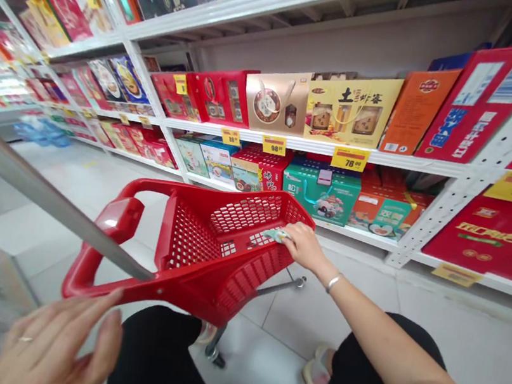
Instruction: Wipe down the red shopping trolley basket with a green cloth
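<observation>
Right hand: the right hand [305,246] is curling its fingers on a small pale cloth [276,235] and pressing it against the basket [211,236]; a bracelet [333,283] is sitting on the wrist.
Cloth: it is lying on the basket's far right rim, under the fingertips.
Left hand: the left hand [64,349] is hovering near and low on the left, fingers spread wide, holding nothing, apart from the basket.
Basket: red, it is standing tilted on a wheeled frame over the floor [408,330], just beyond the person's knees.
Shelf: the shelf [292,143] is running along the far side, carrying gift boxes [350,108] and yellow price tags [350,159].
</observation>
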Demonstrator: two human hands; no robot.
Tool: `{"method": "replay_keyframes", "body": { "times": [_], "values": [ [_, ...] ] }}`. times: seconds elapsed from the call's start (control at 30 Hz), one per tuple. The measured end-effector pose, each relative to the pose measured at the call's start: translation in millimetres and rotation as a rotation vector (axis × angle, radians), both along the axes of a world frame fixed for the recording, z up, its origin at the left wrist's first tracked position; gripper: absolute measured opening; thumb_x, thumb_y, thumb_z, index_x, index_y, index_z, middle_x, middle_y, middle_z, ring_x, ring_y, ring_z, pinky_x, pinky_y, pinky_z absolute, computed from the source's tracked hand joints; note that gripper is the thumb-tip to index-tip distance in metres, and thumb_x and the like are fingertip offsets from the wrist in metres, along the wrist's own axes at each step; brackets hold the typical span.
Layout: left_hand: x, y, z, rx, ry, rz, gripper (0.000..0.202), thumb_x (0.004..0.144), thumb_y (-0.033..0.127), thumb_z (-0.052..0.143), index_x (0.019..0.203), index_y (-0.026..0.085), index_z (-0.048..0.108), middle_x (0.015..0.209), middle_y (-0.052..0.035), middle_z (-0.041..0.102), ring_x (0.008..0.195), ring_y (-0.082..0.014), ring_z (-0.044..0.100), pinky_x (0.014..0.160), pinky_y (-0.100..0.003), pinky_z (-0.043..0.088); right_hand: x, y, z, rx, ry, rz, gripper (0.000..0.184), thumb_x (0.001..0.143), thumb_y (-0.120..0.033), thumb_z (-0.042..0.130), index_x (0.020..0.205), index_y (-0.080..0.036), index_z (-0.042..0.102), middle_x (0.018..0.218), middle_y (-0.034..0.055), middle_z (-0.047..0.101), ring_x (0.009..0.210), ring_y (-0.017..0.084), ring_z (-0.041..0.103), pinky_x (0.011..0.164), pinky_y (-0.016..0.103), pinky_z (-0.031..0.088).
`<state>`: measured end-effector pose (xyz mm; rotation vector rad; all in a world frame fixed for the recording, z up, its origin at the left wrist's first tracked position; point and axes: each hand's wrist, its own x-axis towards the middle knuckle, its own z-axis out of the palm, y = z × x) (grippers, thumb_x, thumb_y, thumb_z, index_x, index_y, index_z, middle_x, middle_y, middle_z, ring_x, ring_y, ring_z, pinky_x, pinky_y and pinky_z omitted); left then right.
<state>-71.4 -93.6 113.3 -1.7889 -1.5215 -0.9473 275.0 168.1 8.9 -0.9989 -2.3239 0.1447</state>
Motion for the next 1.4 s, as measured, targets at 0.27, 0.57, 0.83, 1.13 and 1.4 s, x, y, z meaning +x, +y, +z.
{"method": "replay_keyframes", "body": {
  "times": [0.27,0.57,0.83,1.13,1.4],
  "values": [
    [75.2,129.6,-9.3,-0.444,0.115,0.07,0.045,0.102,0.039,0.042,0.129,0.013,0.066,0.127,-0.0164,0.072,0.121,-0.0292,0.066,0.104,-0.046,0.052,-8.8,19.8,4.0,-0.024,-0.037,-0.162,0.023,0.1,-0.032,0.055,0.093,-0.019,0.073,0.091,0.0083,0.072,0.087,0.022,0.058,0.08,0.034,0.038],
    [86.3,168.8,-8.3,-0.937,0.281,0.505,0.053,0.103,0.036,0.028,0.139,0.015,0.061,0.159,-0.0128,0.045,0.15,-0.0397,0.035,0.118,-0.073,0.024,-84.3,-42.5,4.3,0.092,0.203,0.263,0.029,0.099,-0.032,0.059,0.126,-0.024,0.065,0.121,0.0081,0.071,0.113,0.025,0.057,0.104,0.043,0.04],
    [80.5,176.6,-1.1,-1.097,0.327,0.496,0.053,0.103,0.034,0.026,0.14,0.02,0.061,0.164,-0.0063,0.037,0.153,-0.0376,0.029,0.117,-0.077,0.022,-67.4,-0.1,7.8,-0.051,0.018,0.286,0.047,0.094,-0.032,0.068,0.14,-0.029,0.06,0.141,0.0103,0.062,0.127,0.026,0.054,0.112,0.051,0.034],
    [83.7,203.9,0.1,-1.26,0.228,0.474,0.055,0.101,0.03,0.021,0.137,0.025,0.064,0.164,-0.0071,0.036,0.154,-0.0385,0.025,0.113,-0.083,0.02,-5.4,55.7,-8.6,-0.12,0.04,0.006,0.051,0.084,-0.002,0.055,0.127,-0.024,0.069,0.136,0.0119,0.064,0.134,0.031,0.049,0.117,0.059,0.033],
    [77.1,241.3,-5.0,-1.326,0.269,0.373,0.056,0.099,0.023,0.023,0.134,0.034,0.065,0.162,-0.0078,0.041,0.152,-0.0388,0.03,0.107,-0.084,0.029,-105.3,-17.2,-48.3,0.109,0.327,0.048,0.059,0.089,0.001,0.046,0.143,-0.02,0.058,0.151,0.0134,0.053,0.15,0.032,0.027,0.118,0.059,0.038]
  ]
}}
